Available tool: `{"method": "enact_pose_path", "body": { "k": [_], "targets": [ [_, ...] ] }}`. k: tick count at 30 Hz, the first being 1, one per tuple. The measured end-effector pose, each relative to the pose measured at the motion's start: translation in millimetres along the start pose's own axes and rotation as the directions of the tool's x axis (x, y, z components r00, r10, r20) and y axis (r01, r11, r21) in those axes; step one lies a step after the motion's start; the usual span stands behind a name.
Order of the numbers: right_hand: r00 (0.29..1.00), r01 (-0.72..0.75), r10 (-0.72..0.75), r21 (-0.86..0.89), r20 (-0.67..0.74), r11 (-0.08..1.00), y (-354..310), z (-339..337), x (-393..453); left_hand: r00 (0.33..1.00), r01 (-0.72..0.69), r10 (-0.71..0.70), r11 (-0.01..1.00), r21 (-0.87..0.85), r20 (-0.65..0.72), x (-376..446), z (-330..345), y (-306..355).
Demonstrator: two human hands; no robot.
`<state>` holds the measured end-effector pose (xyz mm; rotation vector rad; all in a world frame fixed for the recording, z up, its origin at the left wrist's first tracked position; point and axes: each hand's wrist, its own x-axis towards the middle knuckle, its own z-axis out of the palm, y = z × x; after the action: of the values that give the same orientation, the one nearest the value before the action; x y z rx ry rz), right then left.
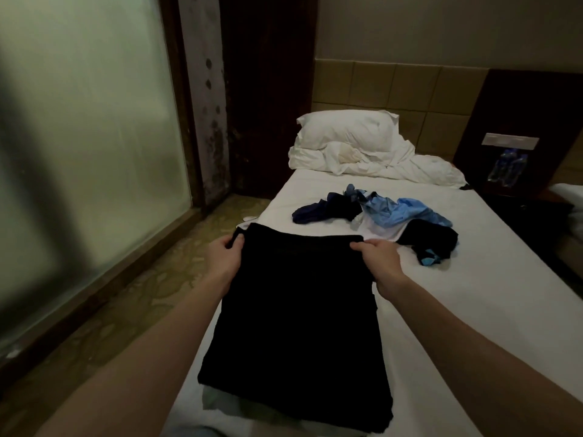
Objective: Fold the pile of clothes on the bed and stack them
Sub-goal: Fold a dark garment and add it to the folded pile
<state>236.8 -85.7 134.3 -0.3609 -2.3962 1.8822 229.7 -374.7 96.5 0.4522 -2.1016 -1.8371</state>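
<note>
My left hand (225, 252) and right hand (375, 255) pinch the black garment's (293, 316) far corners mid-fold; next, I likely fold it toward me, with the pile (394, 216) waiting.

The white bed (441, 310) bears a pillow (347, 129), rumpled duvet (394, 165), loose clothes (378, 216) and, seemingly, folded garments (293, 326).

Garment (296, 313) on the near end of the bed (457, 310), hands (224, 254) at its far corners — left and right; pile (388, 216) behind it; pillow (347, 130) at the head.
</note>
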Motion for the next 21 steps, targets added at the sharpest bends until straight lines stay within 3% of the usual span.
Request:
{"method": "enact_pose_path", "body": {
  "k": [4, 7, 9, 11, 12, 14, 15, 18, 21],
  "targets": [
    [0.996, -0.086, 0.083, -0.211, -0.022, 0.974, 44.1, 8.6, 44.2, 0.996, 0.040, -0.056, 0.977, 0.211, 0.068, 25.8, 42.0, -37.5],
    [0.993, -0.105, 0.117, -0.440, -0.001, 0.892, 86.1, 20.1, 56.8, 0.982, -0.166, 0.097, 0.852, 0.497, 0.161, 16.7, 67.7, -67.0],
    [0.998, 0.001, 0.036, -0.646, 0.044, 0.763, 108.5, 29.0, 54.3, 0.884, -0.462, 0.276, 0.644, 0.610, 0.377, 2.5, 78.9, -83.7],
    [0.980, 0.192, -0.162, -0.797, 0.119, 0.573, 120.1, 38.0, 42.7, 0.699, -0.715, 0.348, 0.321, 0.621, 0.625, -11.2, 88.6, -98.2],
    [0.945, 0.297, -0.265, -0.838, 0.190, 0.458, 124.8, 42.7, 35.7, 0.616, -0.783, 0.341, 0.164, 0.600, 0.710, -16.5, 92.7, -104.1],
    [0.877, 0.433, -0.348, -0.857, 0.330, 0.278, 132.4, 49.6, 22.5, 0.565, -0.802, 0.297, -0.021, 0.597, 0.770, -20.4, 96.5, -112.2],
    [0.869, 0.454, -0.327, -0.859, 0.370, 0.234, 138.1, 50.0, 19.5, 0.592, -0.778, 0.291, -0.039, 0.627, 0.752, -19.0, 95.7, -114.1],
    [0.918, 0.394, -0.168, -0.878, 0.360, 0.272, 151.1, 38.2, 20.8, 0.727, -0.651, 0.279, -0.011, 0.759, 0.627, -8.7, 82.4, -112.4],
    [0.922, 0.388, -0.125, -0.873, 0.367, 0.295, 152.8, 27.8, 22.5, 0.834, -0.535, 0.167, 0.011, 0.845, 0.526, 1.3, 62.0, -107.5]
  ]
}}
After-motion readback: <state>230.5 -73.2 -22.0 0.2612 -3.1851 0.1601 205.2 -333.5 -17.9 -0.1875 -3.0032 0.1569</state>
